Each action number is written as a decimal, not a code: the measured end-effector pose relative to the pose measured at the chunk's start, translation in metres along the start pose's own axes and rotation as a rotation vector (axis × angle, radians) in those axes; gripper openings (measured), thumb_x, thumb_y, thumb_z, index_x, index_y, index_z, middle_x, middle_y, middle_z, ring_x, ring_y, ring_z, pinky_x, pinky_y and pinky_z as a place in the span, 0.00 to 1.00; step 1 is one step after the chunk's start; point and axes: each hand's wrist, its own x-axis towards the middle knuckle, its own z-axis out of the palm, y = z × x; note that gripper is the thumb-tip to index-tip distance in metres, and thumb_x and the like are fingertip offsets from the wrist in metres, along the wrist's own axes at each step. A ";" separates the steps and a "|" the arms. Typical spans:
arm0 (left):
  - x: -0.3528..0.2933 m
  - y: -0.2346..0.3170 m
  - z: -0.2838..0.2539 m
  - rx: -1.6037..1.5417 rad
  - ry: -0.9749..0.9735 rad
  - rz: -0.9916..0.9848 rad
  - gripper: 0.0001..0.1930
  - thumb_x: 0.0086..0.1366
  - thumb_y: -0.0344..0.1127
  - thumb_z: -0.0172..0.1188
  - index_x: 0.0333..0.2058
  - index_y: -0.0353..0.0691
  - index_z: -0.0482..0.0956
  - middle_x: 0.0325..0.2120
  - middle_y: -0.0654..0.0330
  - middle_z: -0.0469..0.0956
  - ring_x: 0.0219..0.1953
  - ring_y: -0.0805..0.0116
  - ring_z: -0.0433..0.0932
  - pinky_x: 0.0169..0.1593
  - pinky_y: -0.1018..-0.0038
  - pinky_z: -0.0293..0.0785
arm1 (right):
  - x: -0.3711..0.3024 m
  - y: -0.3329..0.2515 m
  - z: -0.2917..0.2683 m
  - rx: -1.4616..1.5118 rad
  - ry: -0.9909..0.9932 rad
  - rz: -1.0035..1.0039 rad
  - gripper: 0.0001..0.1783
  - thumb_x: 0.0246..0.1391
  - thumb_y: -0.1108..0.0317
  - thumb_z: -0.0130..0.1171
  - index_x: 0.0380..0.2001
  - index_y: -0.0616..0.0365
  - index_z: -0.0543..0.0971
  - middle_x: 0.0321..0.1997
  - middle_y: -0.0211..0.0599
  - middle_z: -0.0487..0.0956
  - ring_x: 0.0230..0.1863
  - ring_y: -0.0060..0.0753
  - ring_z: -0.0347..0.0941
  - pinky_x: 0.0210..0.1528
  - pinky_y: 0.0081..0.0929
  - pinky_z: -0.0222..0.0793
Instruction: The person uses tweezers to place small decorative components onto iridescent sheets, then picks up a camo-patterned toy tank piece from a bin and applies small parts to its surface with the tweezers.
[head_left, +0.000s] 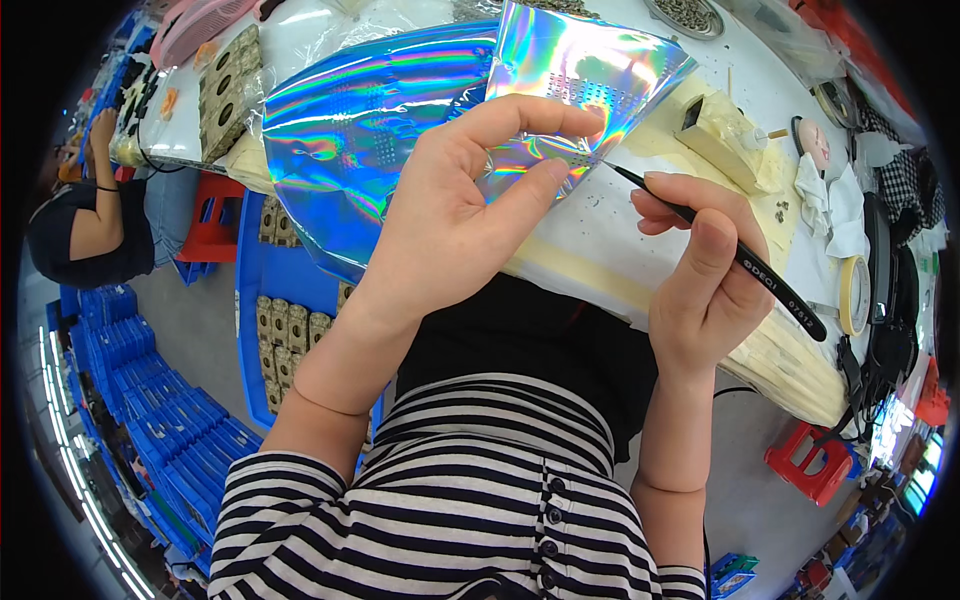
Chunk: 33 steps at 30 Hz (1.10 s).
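Shiny holographic sheeting spreads over the worktable; a folded-over flap (590, 65) carries rows of tiny dark dots. My left hand (450, 205) grips the flap near its lower edge, thumb and index finger on its upper face, the other fingers mostly hidden. Between the fingers of my right hand (705, 265) is a pair of black tweezers (785, 297). Their fine tips point at the flap's edge, close to my left index finger and thumb; whether they pinch anything is too small to tell. Dark specks dot the white surface (600, 215) beneath.
To the right stand a cream-wrapped block (728, 148) and a tape roll (853, 295). A round dish (690, 14) of small bits sits at the far edge. A blue tray (248, 270) of patterned pieces lies left, below the table. Another person (90, 230) works at far left.
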 end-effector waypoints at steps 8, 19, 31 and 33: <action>0.002 0.001 -0.002 0.126 0.010 0.105 0.13 0.60 0.26 0.55 0.44 0.33 0.77 0.40 0.60 0.78 0.42 0.77 0.74 0.46 0.80 0.71 | 0.001 -0.001 0.003 0.013 0.078 0.041 0.13 0.62 0.66 0.52 0.31 0.66 0.78 0.29 0.37 0.80 0.26 0.24 0.76 0.29 0.16 0.70; 0.002 0.000 -0.001 0.055 0.019 0.052 0.14 0.61 0.25 0.55 0.46 0.33 0.76 0.39 0.61 0.78 0.41 0.78 0.74 0.44 0.82 0.71 | -0.001 -0.001 0.002 -0.030 0.024 0.031 0.12 0.61 0.65 0.54 0.31 0.65 0.79 0.28 0.36 0.80 0.26 0.23 0.75 0.28 0.15 0.68; 0.000 0.002 0.000 0.016 0.013 0.021 0.14 0.61 0.24 0.54 0.46 0.32 0.76 0.39 0.60 0.78 0.40 0.79 0.75 0.43 0.83 0.71 | -0.001 -0.001 0.002 -0.015 0.026 0.026 0.12 0.60 0.65 0.54 0.32 0.65 0.79 0.27 0.36 0.79 0.26 0.23 0.74 0.28 0.16 0.67; 0.001 0.002 0.000 0.024 0.009 0.022 0.14 0.60 0.24 0.54 0.46 0.32 0.76 0.39 0.61 0.78 0.40 0.79 0.75 0.43 0.83 0.71 | -0.001 -0.001 0.002 -0.008 0.024 0.018 0.12 0.60 0.65 0.54 0.32 0.65 0.79 0.27 0.37 0.79 0.26 0.24 0.74 0.28 0.16 0.67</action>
